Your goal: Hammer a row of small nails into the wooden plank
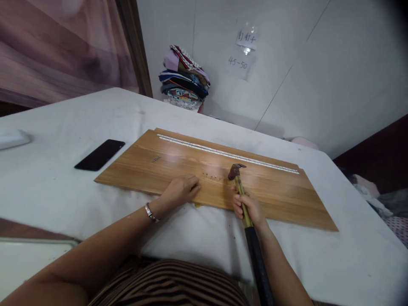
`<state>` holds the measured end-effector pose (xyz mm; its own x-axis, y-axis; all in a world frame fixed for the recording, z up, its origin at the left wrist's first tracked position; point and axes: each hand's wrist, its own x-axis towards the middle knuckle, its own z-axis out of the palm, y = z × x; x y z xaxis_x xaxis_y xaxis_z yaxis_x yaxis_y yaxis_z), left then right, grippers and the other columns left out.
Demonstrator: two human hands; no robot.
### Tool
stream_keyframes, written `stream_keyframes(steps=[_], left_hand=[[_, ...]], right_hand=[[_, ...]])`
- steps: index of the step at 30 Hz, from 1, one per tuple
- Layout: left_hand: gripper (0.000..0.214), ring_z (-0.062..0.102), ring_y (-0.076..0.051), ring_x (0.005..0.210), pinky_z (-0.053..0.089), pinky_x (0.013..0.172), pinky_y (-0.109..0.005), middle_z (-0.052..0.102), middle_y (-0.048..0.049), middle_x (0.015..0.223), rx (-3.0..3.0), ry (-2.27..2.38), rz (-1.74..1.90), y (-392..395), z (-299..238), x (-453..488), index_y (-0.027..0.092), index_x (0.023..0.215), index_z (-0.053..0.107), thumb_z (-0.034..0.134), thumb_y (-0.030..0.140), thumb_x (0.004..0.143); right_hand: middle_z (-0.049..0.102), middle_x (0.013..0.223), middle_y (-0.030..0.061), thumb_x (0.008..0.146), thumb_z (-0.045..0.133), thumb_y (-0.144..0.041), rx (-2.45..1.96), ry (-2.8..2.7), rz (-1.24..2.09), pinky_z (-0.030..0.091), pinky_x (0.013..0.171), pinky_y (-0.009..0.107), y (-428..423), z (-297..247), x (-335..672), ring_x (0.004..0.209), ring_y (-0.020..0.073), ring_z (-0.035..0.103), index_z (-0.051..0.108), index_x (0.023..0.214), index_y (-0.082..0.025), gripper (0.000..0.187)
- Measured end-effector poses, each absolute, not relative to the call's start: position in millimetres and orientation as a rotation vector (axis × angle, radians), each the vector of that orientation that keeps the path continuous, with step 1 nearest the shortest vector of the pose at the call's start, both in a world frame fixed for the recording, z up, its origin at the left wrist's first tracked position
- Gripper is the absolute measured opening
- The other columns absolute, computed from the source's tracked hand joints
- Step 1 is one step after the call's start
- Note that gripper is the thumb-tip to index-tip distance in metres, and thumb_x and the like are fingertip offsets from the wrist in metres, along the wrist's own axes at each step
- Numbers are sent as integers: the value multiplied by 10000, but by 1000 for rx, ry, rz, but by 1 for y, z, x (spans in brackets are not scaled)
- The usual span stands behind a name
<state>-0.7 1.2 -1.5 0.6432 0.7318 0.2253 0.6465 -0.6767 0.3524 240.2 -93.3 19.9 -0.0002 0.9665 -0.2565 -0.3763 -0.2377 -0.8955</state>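
In my right hand (250, 206) is a claw hammer (242, 197), gripped partway up its yellowish handle. Its rusty brown head is over the wooden board (134, 170), and the black lower handle points back toward me. My left hand (181, 189) rests on the board near its front edge, fingers curled together; whatever may be inside them is hidden. Between the hands, a short row of small nail heads (211, 175) shows on the board. A few loose nails (156, 159) lie on the board's left part.
Two white measuring strips (223, 153) run along the board's far side. A black phone (100, 155) lies left of the board on the white-covered table (63, 127). Folded clothes (185, 80) are stacked against the wall, which bears paper notes (244, 55). A pink curtain (60, 46) hangs at left.
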Motion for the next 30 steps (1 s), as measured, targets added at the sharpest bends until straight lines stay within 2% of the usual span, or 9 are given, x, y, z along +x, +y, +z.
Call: stream_keyframes(steps=[30], left_hand=[[242,541,-152,729,402,687,-282,574,-22,780,2656,1135,483,2,-4,-1,190,743,497,425,311,940]], right_hand=[[436,494,-117,671,639,-274,-1129,-747,1515,263,277,158,-93,20,240,307,54,353,535,977,-184,336]])
